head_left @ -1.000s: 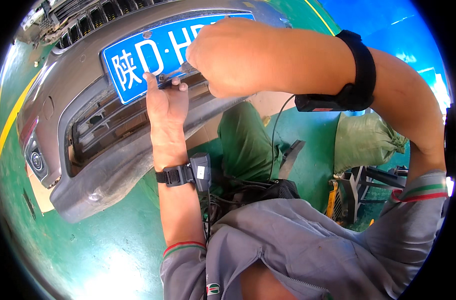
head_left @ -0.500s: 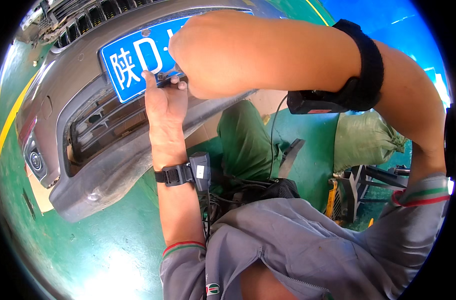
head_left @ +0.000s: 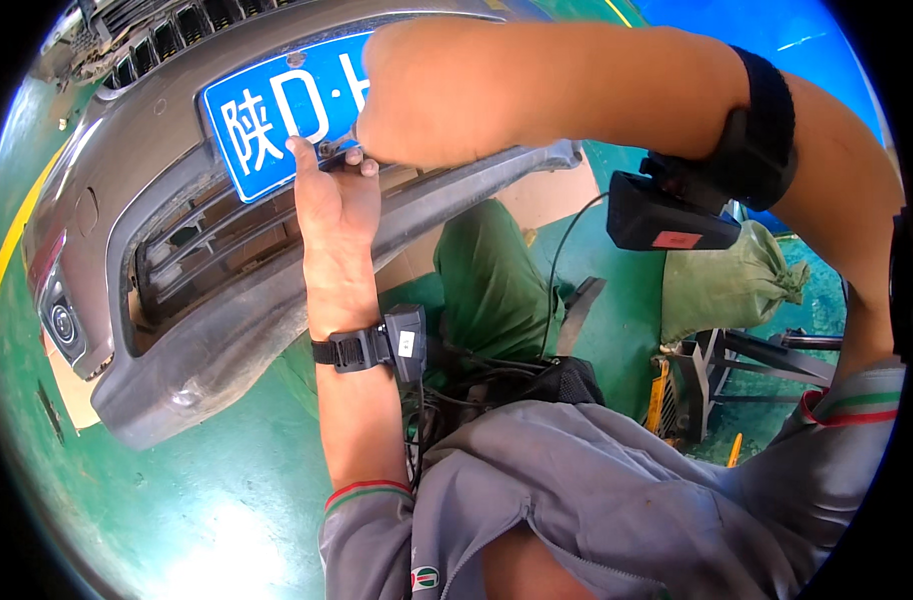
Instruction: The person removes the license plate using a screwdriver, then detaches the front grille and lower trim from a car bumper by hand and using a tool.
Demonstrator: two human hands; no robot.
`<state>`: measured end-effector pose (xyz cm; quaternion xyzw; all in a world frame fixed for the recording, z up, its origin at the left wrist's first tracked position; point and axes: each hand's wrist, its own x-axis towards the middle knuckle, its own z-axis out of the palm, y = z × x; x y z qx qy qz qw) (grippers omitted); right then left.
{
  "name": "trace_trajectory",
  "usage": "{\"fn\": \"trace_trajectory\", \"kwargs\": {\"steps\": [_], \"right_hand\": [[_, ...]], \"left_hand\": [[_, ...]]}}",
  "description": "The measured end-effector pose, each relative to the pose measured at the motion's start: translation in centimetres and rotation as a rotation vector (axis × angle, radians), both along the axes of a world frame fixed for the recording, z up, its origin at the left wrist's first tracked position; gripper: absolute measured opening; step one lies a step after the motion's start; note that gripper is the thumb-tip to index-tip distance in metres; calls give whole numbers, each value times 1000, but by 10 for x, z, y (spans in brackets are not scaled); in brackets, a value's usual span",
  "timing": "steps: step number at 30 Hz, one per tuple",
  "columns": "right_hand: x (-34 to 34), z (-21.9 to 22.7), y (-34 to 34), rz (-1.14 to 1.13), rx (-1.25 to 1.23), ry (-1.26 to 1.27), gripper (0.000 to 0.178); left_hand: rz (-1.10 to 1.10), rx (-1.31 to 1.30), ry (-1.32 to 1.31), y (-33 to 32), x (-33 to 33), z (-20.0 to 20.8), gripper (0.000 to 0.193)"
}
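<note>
We see a green floor (head_left: pixel 217 480) across the room, glossy with glare at the lower left, a yellow line (head_left: pixel 19 240) at the far left, and a bright blue area (head_left: pixel 827 45) at the upper right.

Over the floor we have a brown-and-black bumper (head_left: pixel 182 125), its long axis slanting from lower left to upper right; cardboard (head_left: pixel 569 192) shows past its lower edge. A tied green sack (head_left: pixel 722 285) sits to the right.

The blue number plate (head_left: pixel 289 95) is at the bumper's middle, above the grille opening. Its long axis climbs to the right along the bumper and its face points up toward us. White characters run along it, upright from our side; our right arm hides the rest.

Our right hand (head_left: pixel 422 100) is curled over the plate, back toward us; its fingers are hidden, so we cannot tell its grip. Our left hand (head_left: pixel 337 205) is palm up and half-curled at the lower edge, thumb apart from fingertips; we cannot tell if it grips anything. Between them pokes a grey metal piece (head_left: pixel 340 146).

Our black wrist devices bear small labels, orange right (head_left: pixel 675 240), white left (head_left: pixel 406 344).
</note>
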<state>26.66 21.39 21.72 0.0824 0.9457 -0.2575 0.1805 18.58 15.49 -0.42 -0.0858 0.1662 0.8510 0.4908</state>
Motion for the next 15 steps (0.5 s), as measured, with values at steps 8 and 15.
{"fn": "trace_trajectory", "kwargs": {"steps": [8,15], "right_hand": [[-12,-1,-38,140,643,76,13],[-16,-10,-20,205,581,-58,20]], "left_hand": [[179,57,633,4,10,-17,43],[-12,31,-58,-5,-9,-25,39]]}}
